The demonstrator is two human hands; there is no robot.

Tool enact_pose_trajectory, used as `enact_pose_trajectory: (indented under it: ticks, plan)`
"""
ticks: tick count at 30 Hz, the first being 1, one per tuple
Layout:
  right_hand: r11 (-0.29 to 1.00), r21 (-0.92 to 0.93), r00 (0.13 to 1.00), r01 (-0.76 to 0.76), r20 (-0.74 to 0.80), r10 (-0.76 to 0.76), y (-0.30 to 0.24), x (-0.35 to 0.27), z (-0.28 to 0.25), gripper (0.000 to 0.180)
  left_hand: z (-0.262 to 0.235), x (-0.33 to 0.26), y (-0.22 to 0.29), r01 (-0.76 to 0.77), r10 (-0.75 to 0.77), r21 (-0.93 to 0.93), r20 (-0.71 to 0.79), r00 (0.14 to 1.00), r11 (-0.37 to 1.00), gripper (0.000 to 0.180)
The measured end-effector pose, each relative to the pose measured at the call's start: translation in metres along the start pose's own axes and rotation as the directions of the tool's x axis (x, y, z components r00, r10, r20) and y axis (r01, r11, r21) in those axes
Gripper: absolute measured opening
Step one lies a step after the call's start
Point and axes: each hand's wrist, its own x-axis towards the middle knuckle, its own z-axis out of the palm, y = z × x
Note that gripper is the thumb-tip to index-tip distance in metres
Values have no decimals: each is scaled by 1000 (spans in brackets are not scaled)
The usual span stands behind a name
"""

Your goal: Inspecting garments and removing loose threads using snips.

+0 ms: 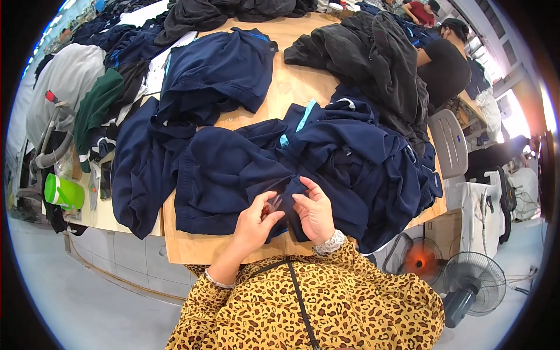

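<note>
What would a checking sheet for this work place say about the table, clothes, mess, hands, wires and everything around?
Surface: wooden table, partly covered by cloth
Job's things: navy garments, rumpled, one showing a light-blue strip
Clutter: dark grey cloth heap at the far right; green container at left
Hands: right hand pinches a garment's edge; left hand close by, its grip too blurred to tell
Cables: dark cord near the fan
Surroundings: grey chair and person in black to the right

A navy garment is pinched by the right hand and a small shiny object (too blurred to identify) is held in the left hand above a wooden table.
</note>
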Motion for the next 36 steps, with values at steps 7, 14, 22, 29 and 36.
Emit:
enact_pose_trajectory:
  ticks: [7,14,22,29,36]
  plan:
    - [999,-31,1000,12,29,-12,-2,-5,5,44,6,7,16,39,-37,68,-29,999,997,34]
    - [999,-47,999,3,39,-1,0,-6,6,44,6,10,18,85,-84,62,-22,996,994,33]
    - [998,-61,999,-3,40,6,-1,-7,6,44,4,10,12,43,-42,49,-39,998,998,31]
    - [1000,-29,998,10,59,-9,2,-5,-1,41,2,16,-6,101,-129,-297,-75,989,950,36]
    - [999,-42,997,-1,80,5,6,-8,-1,40,6,18,-6,88,-97,-239,-26,995,967,21]
